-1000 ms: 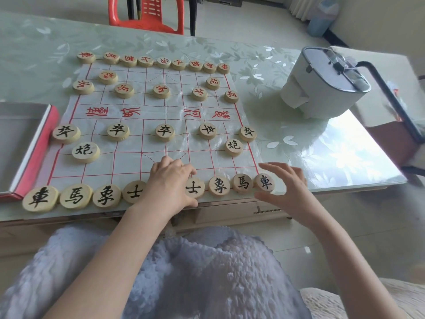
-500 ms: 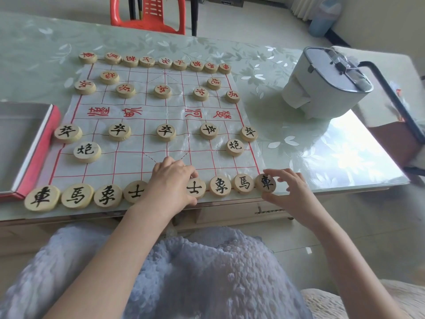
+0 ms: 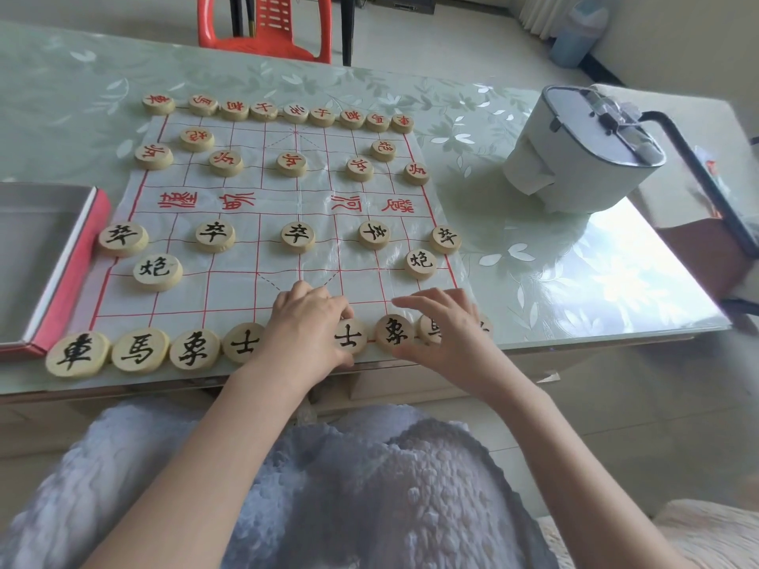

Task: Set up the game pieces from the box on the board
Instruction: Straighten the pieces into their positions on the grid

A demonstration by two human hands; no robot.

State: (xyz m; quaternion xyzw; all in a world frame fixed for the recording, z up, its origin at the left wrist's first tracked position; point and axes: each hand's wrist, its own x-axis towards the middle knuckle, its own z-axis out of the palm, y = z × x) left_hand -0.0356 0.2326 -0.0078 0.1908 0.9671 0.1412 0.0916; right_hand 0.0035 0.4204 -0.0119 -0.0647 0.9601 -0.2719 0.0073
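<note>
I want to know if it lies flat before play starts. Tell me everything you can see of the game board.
The board is a thin, glossy white sheet, like plastic film, printed with a red grid and red characters across its middle. It lies spread on the green table, slightly wrinkled, its left edge close beside the red box. Round wooden pieces lie on it in rows. The left hand and right hand rest over its near row.

Both bare forearms reach forward, palms down. The left hand point(image 3: 306, 326) has bent fingers, knuckles up — any grip is hidden beneath; the right hand point(image 3: 447, 328) spreads loosely bent fingers.
</note>
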